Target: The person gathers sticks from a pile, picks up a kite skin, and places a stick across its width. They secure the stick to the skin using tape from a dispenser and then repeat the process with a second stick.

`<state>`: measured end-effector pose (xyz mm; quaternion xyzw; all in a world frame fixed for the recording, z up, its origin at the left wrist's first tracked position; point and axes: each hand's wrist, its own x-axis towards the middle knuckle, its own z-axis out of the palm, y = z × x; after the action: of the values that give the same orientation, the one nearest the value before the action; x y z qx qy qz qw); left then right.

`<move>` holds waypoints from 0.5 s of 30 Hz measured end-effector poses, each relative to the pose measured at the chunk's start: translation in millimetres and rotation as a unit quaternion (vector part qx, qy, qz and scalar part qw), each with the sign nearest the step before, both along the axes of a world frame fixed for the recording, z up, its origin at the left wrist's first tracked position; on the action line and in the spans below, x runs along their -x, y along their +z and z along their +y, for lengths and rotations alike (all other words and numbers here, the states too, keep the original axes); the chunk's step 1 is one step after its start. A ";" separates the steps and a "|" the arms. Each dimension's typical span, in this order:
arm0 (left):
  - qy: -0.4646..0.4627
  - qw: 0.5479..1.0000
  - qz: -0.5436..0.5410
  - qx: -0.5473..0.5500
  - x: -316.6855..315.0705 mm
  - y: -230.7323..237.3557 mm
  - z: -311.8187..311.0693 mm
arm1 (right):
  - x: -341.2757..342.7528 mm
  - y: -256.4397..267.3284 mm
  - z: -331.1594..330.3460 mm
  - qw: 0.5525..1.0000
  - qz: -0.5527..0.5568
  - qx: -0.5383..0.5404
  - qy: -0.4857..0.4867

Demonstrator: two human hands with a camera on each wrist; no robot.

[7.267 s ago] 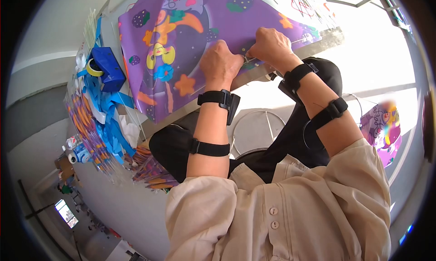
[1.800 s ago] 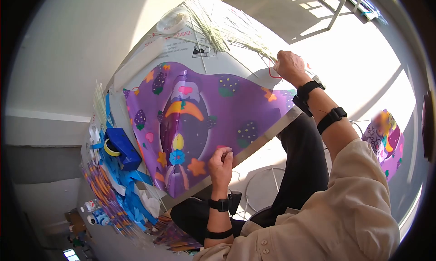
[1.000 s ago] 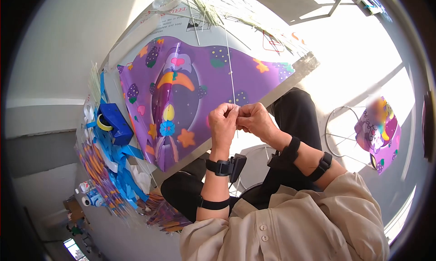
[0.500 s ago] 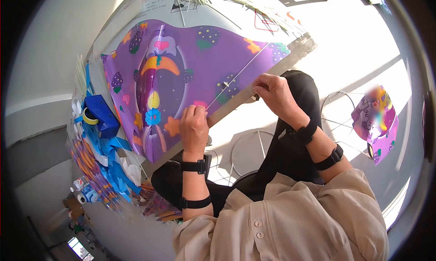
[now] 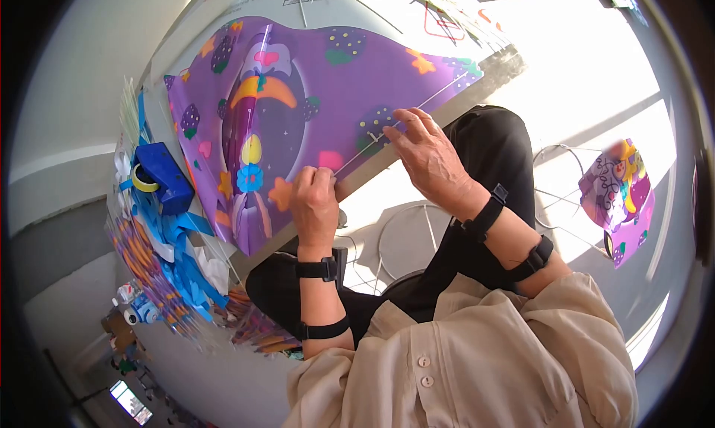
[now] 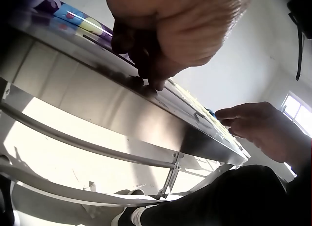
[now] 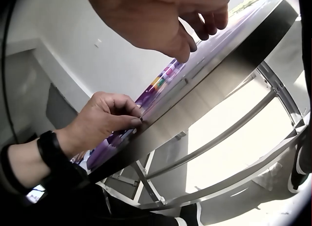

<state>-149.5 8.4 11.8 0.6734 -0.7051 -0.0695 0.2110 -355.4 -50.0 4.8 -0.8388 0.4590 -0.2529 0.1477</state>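
Note:
A purple sheet printed with cartoon fruit and stars lies along the table's near edge, a raised fold running down its left half. One thin white rod lies slantwise along the sheet's near right edge, a small white fitting at its middle. With thumb and forefinger my left hand pinches the rod's lower left end. My right hand has its fingers extended and spread, fingertips right at the rod beyond the fitting. In the right wrist view, the right hand is above the table edge, farther along from the left hand.
Left on the table stands a blue tape dispenser among blue ribbons. Thin pale sticks lie at the far edge. A metal edge borders the table. Another printed purple piece with a ring is at right.
The right hand reached to the far sticks, then joined the left hand at the rod. The rod swung from upright to slantwise along the sheet's edge. The right fingers have since spread.

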 end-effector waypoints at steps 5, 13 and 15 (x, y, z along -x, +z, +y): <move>0.008 1.000 -0.010 0.008 -0.9 0.7 1.1 | -6.9 -9.3 -24.9 0.998 -0.038 0.004 0.046; 0.017 1.000 -0.003 -0.006 -1.2 4.7 2.1 | -18.3 -23.0 -23.1 0.996 -0.070 0.004 0.051; 0.021 0.999 -0.019 -0.018 -2.6 5.4 2.5 | -17.0 -19.5 -22.7 0.997 -0.064 0.009 0.038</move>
<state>-146.9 10.9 17.1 0.6931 -0.6933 -0.0644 0.1868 -338.4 -72.7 -14.6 -0.8391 0.4139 -0.3042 0.1788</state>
